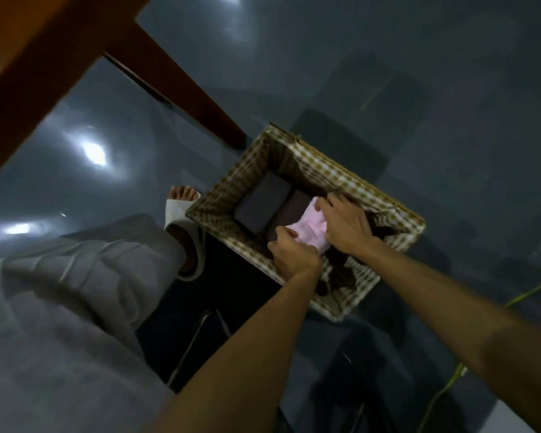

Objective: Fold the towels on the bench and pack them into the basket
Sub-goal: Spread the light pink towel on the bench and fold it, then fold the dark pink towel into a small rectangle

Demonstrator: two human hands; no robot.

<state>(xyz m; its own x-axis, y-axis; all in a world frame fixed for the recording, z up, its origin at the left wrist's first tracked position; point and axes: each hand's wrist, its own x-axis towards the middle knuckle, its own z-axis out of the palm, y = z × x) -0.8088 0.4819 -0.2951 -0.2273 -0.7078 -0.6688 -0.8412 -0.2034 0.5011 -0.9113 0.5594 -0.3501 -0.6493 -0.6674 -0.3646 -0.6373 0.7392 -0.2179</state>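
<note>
Towels are going in as I watch: the pink towel point(310, 226), folded, sits low inside the basket point(341, 179) toward its right half, with my left hand point(289, 254) clasping its near edge and my right hand point(347, 226) curled over its far edge. Beside it a dark folded towel point(263, 203) already lies by the left wall, a brownish one point(294, 200) between them, so I judge packing well under way. Only a blurred strip of the bench point(44, 57) shows, so I cannot tell what remains to fold.
</note>
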